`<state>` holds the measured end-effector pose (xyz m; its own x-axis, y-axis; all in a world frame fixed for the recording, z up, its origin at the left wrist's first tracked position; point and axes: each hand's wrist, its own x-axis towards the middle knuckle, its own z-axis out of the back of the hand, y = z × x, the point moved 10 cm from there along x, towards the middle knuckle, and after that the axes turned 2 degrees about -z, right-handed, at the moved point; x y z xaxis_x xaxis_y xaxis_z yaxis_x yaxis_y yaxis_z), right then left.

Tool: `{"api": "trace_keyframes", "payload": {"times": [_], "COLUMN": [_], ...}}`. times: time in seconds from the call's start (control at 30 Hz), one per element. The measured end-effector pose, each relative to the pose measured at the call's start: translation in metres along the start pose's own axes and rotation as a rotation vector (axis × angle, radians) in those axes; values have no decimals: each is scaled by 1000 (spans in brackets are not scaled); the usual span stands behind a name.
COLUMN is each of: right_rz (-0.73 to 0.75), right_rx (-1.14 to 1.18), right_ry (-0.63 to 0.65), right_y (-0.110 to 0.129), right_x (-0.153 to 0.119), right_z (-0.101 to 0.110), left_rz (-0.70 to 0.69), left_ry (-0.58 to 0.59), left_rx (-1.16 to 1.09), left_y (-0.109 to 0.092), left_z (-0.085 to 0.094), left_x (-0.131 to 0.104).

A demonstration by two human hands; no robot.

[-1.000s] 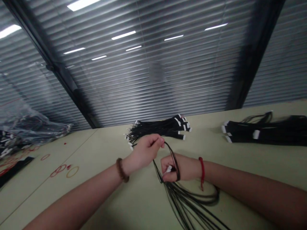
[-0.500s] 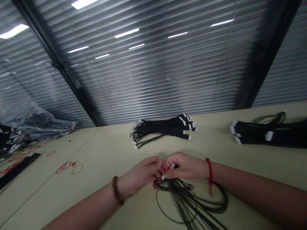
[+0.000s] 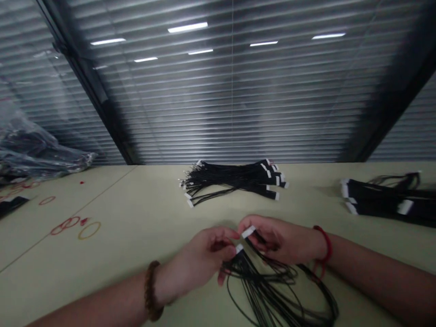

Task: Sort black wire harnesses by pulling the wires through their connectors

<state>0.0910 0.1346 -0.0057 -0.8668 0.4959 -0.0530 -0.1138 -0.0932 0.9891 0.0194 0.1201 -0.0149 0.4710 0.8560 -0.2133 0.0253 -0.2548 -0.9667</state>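
Black thin wires point(image 3: 272, 290) with white connector ends lie coiled loosely on the pale green tabletop point(image 3: 143, 218), near centre. Head view: the left hand point(image 3: 207, 259) is closed on one white connector point(image 3: 239, 248) at the top of the coil, pinching it so the strands hang gathered beneath. The right hand point(image 3: 275, 238) is closed on a second connector point(image 3: 248, 231), just beside and slightly farther, apparently to align the two ends. A finished-looking bundle point(image 3: 235, 179) lies far centre; darker bundles point(image 3: 381, 200) lie far right. Rubber bands point(image 3: 73, 225) lie at left, and a plastic bag point(image 3: 30, 152) at far left.
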Motion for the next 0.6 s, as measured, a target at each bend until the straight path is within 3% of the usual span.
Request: {"api": "trace_keyframes", "payload": {"times": [0.23,0.33,0.6], "right_rz": [41,34,43], "right_rx": [35,48,181], "right_ry": [-126,-161,-58], "right_y": [-4,-4,2], "right_x": [1,1,1], "right_z": [6,4,-14], "left_rz": [23,110,84], "left_ry": [-7,-8,53], "left_rx": [-29,-53,-135], "left_y": [5,15,8], "left_z": [3,0,-10], "left_x": [-2,-3,-3]}}
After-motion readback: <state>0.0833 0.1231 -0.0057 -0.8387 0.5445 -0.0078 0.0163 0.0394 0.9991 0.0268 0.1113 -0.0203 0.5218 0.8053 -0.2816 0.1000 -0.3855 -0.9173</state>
